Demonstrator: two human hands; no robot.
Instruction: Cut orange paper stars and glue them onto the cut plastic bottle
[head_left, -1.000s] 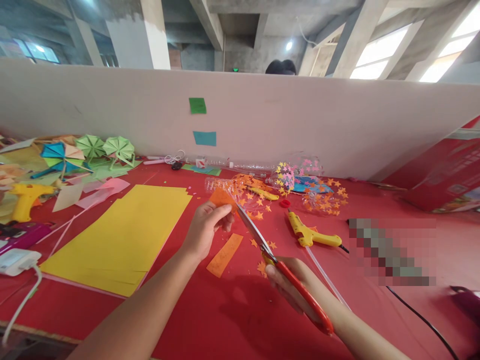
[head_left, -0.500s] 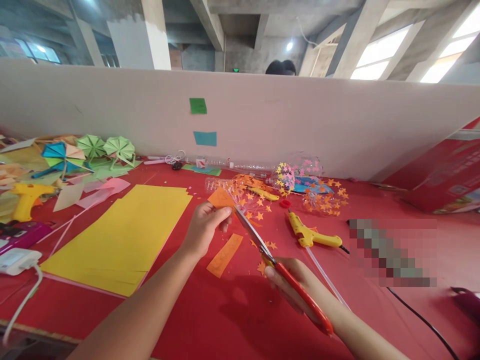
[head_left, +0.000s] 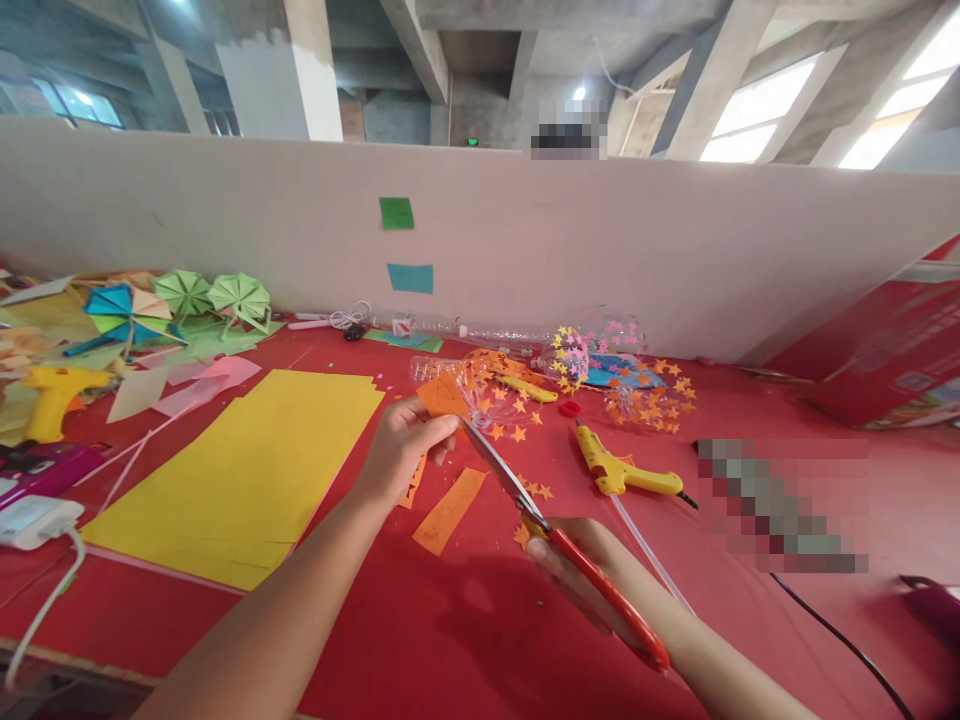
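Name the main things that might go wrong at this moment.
The scissors have their tip close to the left hand's thumb, so a slip might nick it. The orange paper is small and held near its edge, so it could shift and be cut crookedly.

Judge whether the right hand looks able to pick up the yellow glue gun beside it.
Probably not as is: the right hand holds the scissors, though nothing seems to block its way to the glue gun.
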